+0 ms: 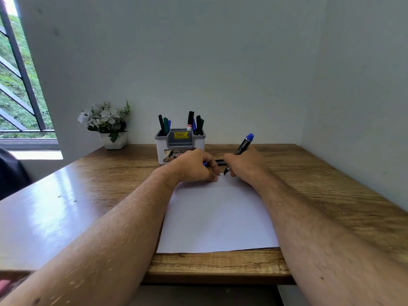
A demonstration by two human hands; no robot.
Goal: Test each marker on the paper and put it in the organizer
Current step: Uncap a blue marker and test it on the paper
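1. Marker in use [242, 149]: black barrel with a blue cap seated on its rear end, tilted so the rear points up and to the right. The tip is down at the far end of the paper [217, 217]; whether it actually touches the sheet cannot be told. A small dark mark lies just left of the tip.
2. Right hand [244, 167]: fingers curled round the lower barrel of that marker in a writing grip, the hand resting at the far right edge of the paper.
3. Left hand [194, 165]: fingers curled, the fingertips [214, 178] pressed down on the far left part of the sheet. A second marker [217, 162], black with a blue end showing at the knuckles, lies crosswise behind the fingers; whether the hand grips it or merely covers it cannot be told.
4. Paper: one white sheet, flat on the wooden table [320, 180], lengthwise toward the person, both forearms alongside it.
5. Organizer [179, 146]: white and grey, with a yellow price sticker, just behind the left hand near the wall. Markers [194, 123] stand upright in its left and right compartments, with black, green and blue caps.
6. Surroundings: a white pot of pale flowers [106, 122] stands left of the organizer against the wall; a barred window [19, 80] with greenery is at far left.
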